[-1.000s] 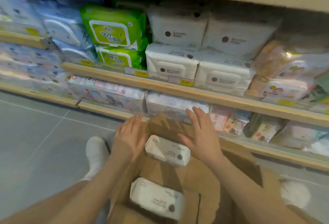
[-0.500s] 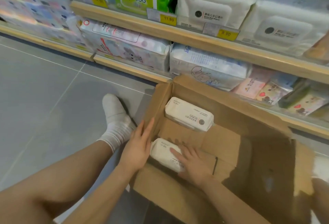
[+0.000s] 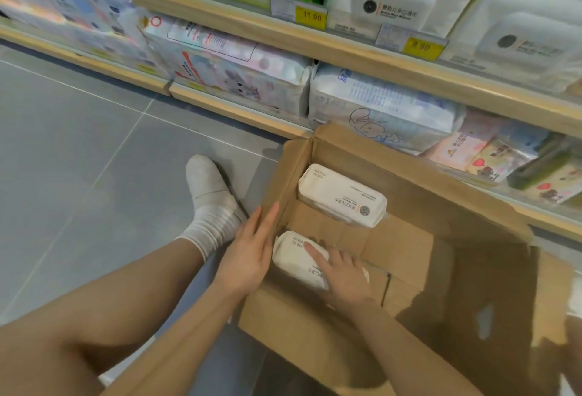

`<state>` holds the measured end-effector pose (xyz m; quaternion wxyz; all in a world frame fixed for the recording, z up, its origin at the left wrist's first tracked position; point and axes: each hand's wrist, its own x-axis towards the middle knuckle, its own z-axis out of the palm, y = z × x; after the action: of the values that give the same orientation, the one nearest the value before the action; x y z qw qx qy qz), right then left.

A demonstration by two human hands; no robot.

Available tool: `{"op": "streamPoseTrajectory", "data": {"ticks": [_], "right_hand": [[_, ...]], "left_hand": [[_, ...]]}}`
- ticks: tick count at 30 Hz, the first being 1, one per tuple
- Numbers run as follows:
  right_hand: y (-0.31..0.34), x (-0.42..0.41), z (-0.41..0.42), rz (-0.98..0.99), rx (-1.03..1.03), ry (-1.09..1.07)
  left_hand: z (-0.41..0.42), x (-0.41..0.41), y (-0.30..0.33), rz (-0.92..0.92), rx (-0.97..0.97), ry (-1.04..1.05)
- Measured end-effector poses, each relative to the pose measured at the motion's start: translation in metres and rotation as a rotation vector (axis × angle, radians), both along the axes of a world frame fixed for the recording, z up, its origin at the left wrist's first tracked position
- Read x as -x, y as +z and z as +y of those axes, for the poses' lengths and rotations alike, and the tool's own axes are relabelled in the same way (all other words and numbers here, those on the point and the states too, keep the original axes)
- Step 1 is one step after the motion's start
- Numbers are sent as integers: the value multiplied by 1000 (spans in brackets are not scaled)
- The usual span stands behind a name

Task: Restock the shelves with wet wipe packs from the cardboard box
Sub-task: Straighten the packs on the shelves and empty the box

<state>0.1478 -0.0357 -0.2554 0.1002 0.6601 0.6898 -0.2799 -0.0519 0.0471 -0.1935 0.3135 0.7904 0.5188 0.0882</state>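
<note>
Head view: right hand [image 3: 343,276] fingers [image 3: 315,252] grasping near wipe pack [image 3: 296,258] inside cardboard box [image 3: 409,247]; left hand [image 3: 248,254] flat, released, against box's left wall; second pack [image 3: 341,195] lies farther in box.

Bare left hand [image 3: 252,257] & right hand [image 3: 343,276], no sleeves; bare leg w/ white ribbed sock [image 3: 211,203], prob. slightly grubby.

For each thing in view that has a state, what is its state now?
Cardboard box: open, flaps up.
Near pack: lying in the box, right hand on it.
Far pack: lying in the box, untouched.
Left hand: flat against the box's left wall.
</note>
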Motion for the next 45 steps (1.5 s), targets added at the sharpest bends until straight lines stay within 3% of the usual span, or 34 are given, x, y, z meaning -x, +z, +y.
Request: {"op": "streamPoseTrajectory", "data": {"ticks": [3,6,9,16,20,28,35,41,45], "right_hand": [[9,-10,2,32,0,-43],[21,-32,-10,74,12,-118],[38,-68,-32,72,-13,-220],[82,-152,-68,108,-110,-609],[84,-180,-74,159,-165,-772],[64,-190,-72,264,-156,-794],[64,-189,-65,323,-150,-765],[113,-200,-65,343,-185,-687],[160,-209,-59,219,-272,-575]], "left_hand": [[-2,-1,2,99,-18,7],[5,-7,7,281,-209,-61],[22,-35,15,295,-328,-180],[52,-128,-9,431,-361,-519],[67,-164,-40,487,-264,-599],[79,-193,-64,587,-324,-591],[84,-183,-65,585,-410,-764],[67,-175,-1,535,-267,-715],[62,-163,58,457,-282,-648]]}}
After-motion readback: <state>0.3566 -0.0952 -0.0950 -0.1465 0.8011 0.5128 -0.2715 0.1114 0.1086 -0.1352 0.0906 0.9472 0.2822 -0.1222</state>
